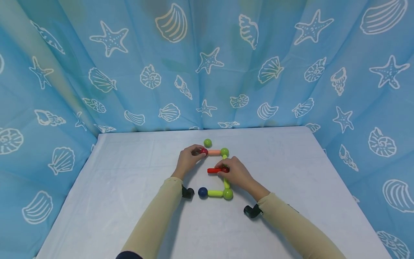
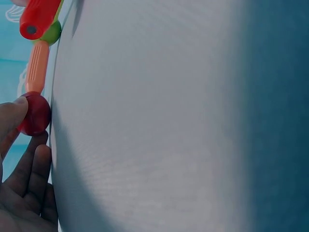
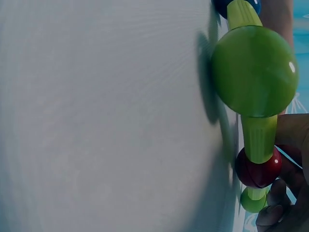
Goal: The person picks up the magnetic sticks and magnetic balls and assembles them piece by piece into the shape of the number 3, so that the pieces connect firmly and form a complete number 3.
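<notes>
In the head view my left hand (image 1: 187, 160) pinches a red ball (image 1: 204, 151) between thumb and fingers. An orange rod (image 1: 214, 152) joins that ball to a green ball (image 1: 224, 151). My right hand (image 1: 238, 174) grips a darker red ball (image 1: 225, 169) midway down the right side, partly hidden by the fingers. From it a red rod (image 1: 212, 171) points left, its far end free. Yellow-green rods run from this ball to the green balls above and below. At the near end, a yellow-green rod (image 1: 215, 193) links the lower green ball (image 1: 228, 194) to a dark blue ball (image 1: 202, 192).
A loose green ball (image 1: 207, 143) lies just behind the left red ball. The white-covered table (image 1: 129, 154) ends at a blue curtain (image 1: 181, 64) printed with shells and starfish. Dark wrist cameras (image 1: 252, 211) stick out by both sleeves.
</notes>
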Motion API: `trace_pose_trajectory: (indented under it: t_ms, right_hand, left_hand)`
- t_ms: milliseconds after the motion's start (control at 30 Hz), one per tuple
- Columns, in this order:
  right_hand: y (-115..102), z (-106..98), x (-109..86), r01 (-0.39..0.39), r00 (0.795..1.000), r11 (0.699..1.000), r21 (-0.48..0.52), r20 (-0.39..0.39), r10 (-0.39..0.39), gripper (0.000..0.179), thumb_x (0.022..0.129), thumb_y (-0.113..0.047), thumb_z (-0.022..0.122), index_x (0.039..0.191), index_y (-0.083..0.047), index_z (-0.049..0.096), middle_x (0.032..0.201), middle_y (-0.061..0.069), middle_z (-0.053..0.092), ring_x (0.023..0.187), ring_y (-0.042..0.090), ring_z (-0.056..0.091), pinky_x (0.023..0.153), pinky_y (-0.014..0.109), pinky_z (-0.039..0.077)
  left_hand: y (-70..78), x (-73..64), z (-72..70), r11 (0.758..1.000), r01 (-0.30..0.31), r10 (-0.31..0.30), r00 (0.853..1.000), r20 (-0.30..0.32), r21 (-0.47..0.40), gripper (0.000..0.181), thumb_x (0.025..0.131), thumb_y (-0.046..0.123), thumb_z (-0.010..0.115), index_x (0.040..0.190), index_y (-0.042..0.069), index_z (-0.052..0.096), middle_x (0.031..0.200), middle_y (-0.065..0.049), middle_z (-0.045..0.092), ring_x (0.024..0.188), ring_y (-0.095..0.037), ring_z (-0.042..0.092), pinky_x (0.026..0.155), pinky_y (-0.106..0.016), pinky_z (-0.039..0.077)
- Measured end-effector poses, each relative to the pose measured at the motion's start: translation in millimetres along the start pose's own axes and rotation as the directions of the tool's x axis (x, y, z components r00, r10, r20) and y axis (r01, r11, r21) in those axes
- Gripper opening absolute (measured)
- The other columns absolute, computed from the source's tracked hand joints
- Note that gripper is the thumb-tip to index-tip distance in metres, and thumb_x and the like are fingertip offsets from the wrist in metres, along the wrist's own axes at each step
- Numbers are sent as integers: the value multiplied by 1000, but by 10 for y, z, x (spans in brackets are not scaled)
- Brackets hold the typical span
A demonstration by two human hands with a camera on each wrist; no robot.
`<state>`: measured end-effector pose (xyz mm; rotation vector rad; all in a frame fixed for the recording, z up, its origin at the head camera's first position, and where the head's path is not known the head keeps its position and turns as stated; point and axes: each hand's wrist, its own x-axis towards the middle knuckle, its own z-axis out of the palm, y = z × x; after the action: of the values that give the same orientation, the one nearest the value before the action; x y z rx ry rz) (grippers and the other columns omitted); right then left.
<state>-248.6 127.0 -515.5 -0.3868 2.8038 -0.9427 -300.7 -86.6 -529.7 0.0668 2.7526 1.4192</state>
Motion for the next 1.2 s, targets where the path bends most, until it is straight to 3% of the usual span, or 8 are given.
trace_pose_trajectory:
  t_ms: [733, 1000, 1200]
  right_hand:
    - [35, 12, -25, 2, 1000, 1000, 9, -10, -1, 25, 88, -19, 80, 113, -22, 75, 104, -2, 61, 96, 18, 50, 84, 35, 50]
    - [76, -32, -55, 49, 997, 999, -11, -64, -50, 23, 90, -19, 79, 113, -23, 75, 107, -2, 64, 97, 19, 50, 82, 33, 49]
    - [95, -109, -114, 57, 995, 998, 23, -89, -55, 22, 91, -21, 78, 112, -20, 74, 113, 1, 63, 101, 20, 54, 89, 38, 51]
  left_hand:
    - [1, 5, 12, 1000, 13, -12, 1000, -8, 13, 30, 94, 25, 76, 123, 18, 71, 116, -2, 72, 105, -21, 63, 96, -37, 53]
    - [17, -4, 15, 1000, 16, -16, 1000, -8, 15, 30, 94, 25, 76, 123, 18, 71, 117, -3, 71, 105, -21, 62, 95, -36, 53]
    - [24, -8, 8, 1000, 14, -14, 1000, -7, 20, 30, 94, 25, 75, 123, 18, 71, 116, -3, 71, 105, -21, 62, 95, -36, 53]
